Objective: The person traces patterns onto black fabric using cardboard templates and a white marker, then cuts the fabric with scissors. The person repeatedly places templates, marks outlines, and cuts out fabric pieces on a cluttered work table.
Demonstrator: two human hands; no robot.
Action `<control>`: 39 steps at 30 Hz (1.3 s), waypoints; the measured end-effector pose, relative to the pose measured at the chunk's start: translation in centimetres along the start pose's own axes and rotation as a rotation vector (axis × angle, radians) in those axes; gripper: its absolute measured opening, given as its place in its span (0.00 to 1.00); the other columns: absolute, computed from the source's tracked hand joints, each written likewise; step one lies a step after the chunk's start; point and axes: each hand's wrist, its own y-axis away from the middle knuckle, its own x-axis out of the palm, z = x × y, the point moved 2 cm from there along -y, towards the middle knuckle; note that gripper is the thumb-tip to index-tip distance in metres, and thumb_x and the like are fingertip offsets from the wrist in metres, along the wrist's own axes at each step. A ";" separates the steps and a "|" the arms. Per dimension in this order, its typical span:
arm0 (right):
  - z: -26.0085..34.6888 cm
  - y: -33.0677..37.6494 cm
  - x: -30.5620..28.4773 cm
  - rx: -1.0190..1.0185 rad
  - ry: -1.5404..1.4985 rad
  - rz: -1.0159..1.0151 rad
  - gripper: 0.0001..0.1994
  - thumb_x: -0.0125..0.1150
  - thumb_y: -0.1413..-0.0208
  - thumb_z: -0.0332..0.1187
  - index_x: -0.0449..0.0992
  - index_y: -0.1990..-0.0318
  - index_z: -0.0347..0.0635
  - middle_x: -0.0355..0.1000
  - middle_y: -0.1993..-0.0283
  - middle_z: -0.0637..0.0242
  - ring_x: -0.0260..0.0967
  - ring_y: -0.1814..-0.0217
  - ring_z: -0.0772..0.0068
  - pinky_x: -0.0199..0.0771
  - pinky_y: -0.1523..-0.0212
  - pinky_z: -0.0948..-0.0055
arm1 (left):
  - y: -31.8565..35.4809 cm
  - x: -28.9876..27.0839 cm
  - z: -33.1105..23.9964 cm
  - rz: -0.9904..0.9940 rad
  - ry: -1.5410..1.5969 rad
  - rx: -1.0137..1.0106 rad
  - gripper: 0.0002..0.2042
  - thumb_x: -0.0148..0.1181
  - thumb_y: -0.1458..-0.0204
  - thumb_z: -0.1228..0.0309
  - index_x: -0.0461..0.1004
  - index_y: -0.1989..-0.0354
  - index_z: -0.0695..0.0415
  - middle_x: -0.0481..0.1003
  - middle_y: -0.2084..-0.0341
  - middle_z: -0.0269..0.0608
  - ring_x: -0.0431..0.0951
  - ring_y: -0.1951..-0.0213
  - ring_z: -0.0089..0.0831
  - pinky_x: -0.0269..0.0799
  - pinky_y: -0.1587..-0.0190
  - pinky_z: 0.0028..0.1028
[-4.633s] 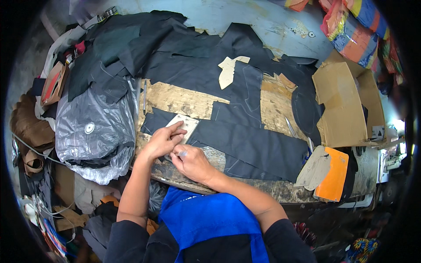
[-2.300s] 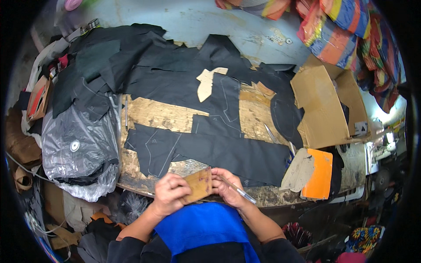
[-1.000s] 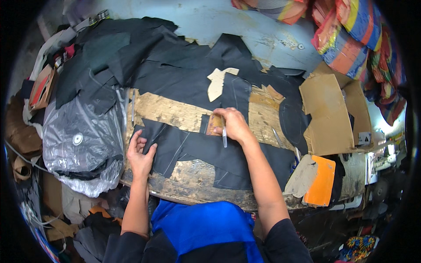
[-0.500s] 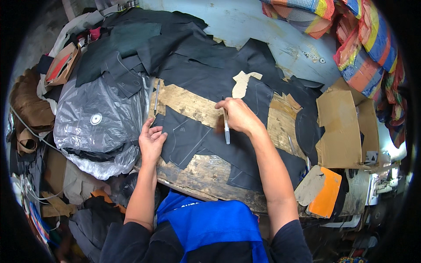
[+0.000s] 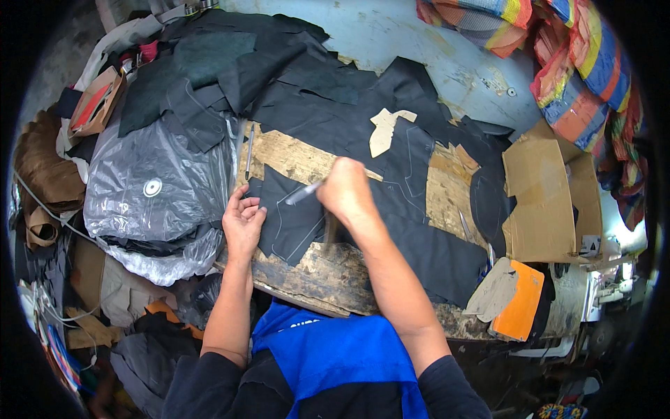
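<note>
My right hand (image 5: 347, 190) is closed around a pen (image 5: 301, 194) with a clear barrel, which juts out to the left. Something brownish and blurred shows below that fist; I cannot make out what it is. Under it lies a black leather-like piece (image 5: 287, 234) marked with pale drawn outlines. My left hand (image 5: 242, 223) rests at this piece's left edge, palm up, fingers loosely curled and apart, holding nothing. A second pen (image 5: 249, 151) lies on the worn wooden board (image 5: 293, 155) beyond it. The cream template (image 5: 383, 134) sits on black material farther back.
A plastic-wrapped bundle (image 5: 160, 185) stands at the left, beside a small carton (image 5: 100, 105). At the right are a cardboard box (image 5: 541, 199), an orange piece (image 5: 520, 300), a grey piece (image 5: 490, 290) and a pointed metal tool (image 5: 464, 225). Striped woven sacks (image 5: 569, 101) hang at the back right.
My right hand has moved left and nearer to me, and the pen has swung from upright to pointing left. Black material at the right has shifted; my left hand stays put.
</note>
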 end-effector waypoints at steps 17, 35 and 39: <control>-2.4 2.4 5.3 -0.268 0.192 0.048 0.35 0.77 0.71 0.38 0.71 0.50 0.37 0.70 0.54 0.54 0.63 0.44 0.54 0.59 0.43 0.47 | -0.5 -0.1 0.3 0.056 -0.040 0.055 0.26 0.56 0.55 0.87 0.63 0.44 0.65 0.69 0.62 0.39 0.71 0.65 0.19 0.69 0.59 0.16; -4.7 15.8 3.6 -0.649 0.048 0.318 0.36 0.73 0.72 0.32 0.68 0.48 0.36 0.65 0.46 0.50 0.58 0.40 0.49 0.64 0.46 0.59 | 4.5 -4.2 -0.3 -0.108 -0.183 0.242 0.17 0.52 0.50 0.89 0.68 0.50 0.69 0.72 0.60 0.39 0.72 0.59 0.19 0.66 0.53 0.18; -4.5 16.3 6.1 -0.731 -0.021 0.157 0.29 0.70 0.71 0.30 0.70 0.54 0.35 0.66 0.51 0.50 0.60 0.41 0.45 0.62 0.43 0.53 | 4.5 -4.2 0.4 -0.135 -0.229 0.311 0.15 0.52 0.49 0.88 0.69 0.52 0.69 0.72 0.57 0.41 0.72 0.57 0.22 0.67 0.52 0.19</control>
